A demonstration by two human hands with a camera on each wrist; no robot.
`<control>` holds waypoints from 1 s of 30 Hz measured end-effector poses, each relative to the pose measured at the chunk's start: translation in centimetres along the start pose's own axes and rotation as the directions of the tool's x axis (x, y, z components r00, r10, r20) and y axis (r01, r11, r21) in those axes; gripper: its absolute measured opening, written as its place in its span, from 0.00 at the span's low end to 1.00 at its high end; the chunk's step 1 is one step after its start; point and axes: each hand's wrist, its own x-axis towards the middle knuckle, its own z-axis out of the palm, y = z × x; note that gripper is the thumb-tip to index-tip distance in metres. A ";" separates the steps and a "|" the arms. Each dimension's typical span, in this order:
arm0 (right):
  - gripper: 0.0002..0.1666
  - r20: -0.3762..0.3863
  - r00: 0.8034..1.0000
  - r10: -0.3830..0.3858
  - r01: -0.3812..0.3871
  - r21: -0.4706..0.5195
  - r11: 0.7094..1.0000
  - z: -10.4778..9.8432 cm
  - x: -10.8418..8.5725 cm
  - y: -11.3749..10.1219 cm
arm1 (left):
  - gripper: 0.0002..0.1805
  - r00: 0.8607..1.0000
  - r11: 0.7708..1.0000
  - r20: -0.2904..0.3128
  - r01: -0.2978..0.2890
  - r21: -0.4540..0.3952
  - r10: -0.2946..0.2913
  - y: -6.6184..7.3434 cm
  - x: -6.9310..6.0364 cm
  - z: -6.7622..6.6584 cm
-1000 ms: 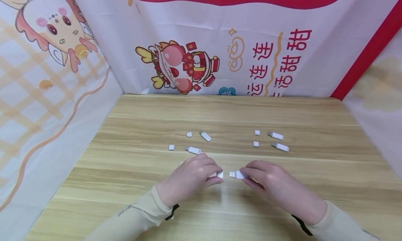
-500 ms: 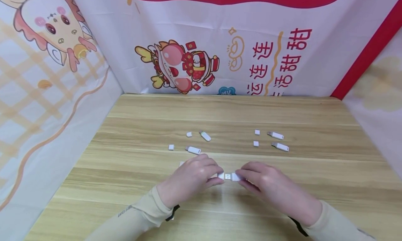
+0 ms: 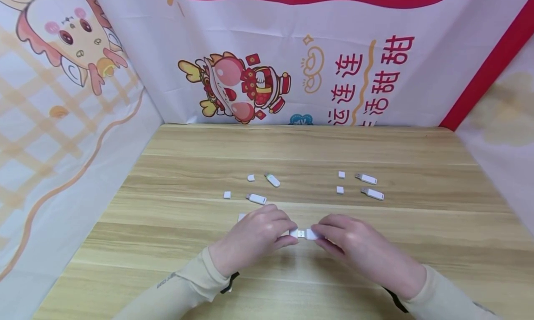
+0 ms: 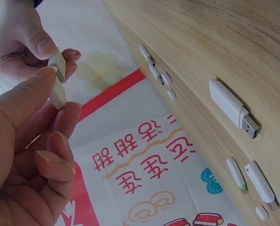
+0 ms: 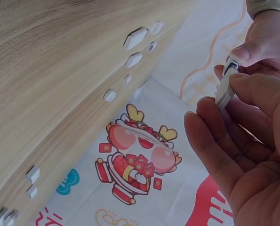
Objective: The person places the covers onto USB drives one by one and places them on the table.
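- There we had the left hand pinching a white cap between thumb and fingers.
- Opposite, the right hand pinched a white USB stick above the wooden tabletop, its metal plug right up at the cap; whether it had entered, we couldn't tell.
- Blocking our head view, the left hand hid most of a white piece; the left wrist view showed us a bare-plugged stick lying nearby.
- Beyond, a green-collared stick lay by a rounded cap, and a plain stick by a square cap.
- To the right, two uncapped sticks lay beside two small caps.
- Behind hung a printed banner.
- A second earlier we'd seen plug and cap clearly apart; the right hand had since come leftward, while the loose sticks stayed put.
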 end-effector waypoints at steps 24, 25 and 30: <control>0.17 -0.035 0.998 -0.044 0.044 -0.004 0.999 0.2 0.6 -0.3 | 0.09 0.999 0.999 0.038 0.009 -0.037 -0.007 0.4 0.5 -0.3; 0.17 -0.034 0.999 -0.042 0.042 -0.004 0.999 0.2 0.6 -0.3 | 0.09 0.999 0.999 0.039 0.007 -0.034 -0.006 0.5 0.5 -0.3; 0.16 -0.022 1.000 -0.019 0.019 -0.002 1.000 0.2 0.6 -0.4 | 0.09 0.999 0.999 0.046 0.016 -0.038 -0.014 0.5 0.6 -0.3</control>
